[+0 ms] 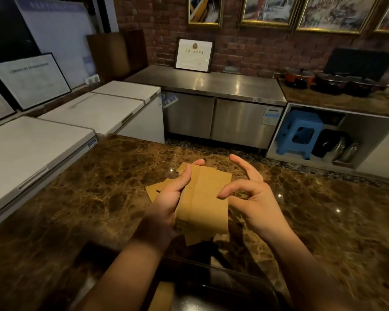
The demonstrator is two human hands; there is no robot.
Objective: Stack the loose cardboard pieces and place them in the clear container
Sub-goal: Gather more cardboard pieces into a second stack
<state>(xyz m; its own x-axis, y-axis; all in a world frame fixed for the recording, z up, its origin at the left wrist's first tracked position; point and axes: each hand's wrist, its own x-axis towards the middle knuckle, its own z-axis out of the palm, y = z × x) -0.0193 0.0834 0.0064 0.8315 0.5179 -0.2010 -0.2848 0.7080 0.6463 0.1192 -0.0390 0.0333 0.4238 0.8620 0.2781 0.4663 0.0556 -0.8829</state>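
A bundle of flat brown cardboard pieces (206, 203) is held above the brown marble counter (88, 198). My left hand (166, 203) grips the bundle along its left edge, thumb on top and fingers curled round it. Corners of other pieces stick out at the left (154, 190) and below (194, 240). My right hand (254, 198) hovers at the bundle's right edge with fingers spread and loosely bent, its fingertips just at the cardboard, holding nothing. The clear container (222, 286) sits at the counter's near edge, below my forearms, partly hidden by them.
White chest freezers (54, 140) line the left side. A steel cabinet (211, 102) with a framed certificate (194, 55) stands at the back against a brick wall. A blue stool (300, 133) sits in a shelf at the right, with pots above.
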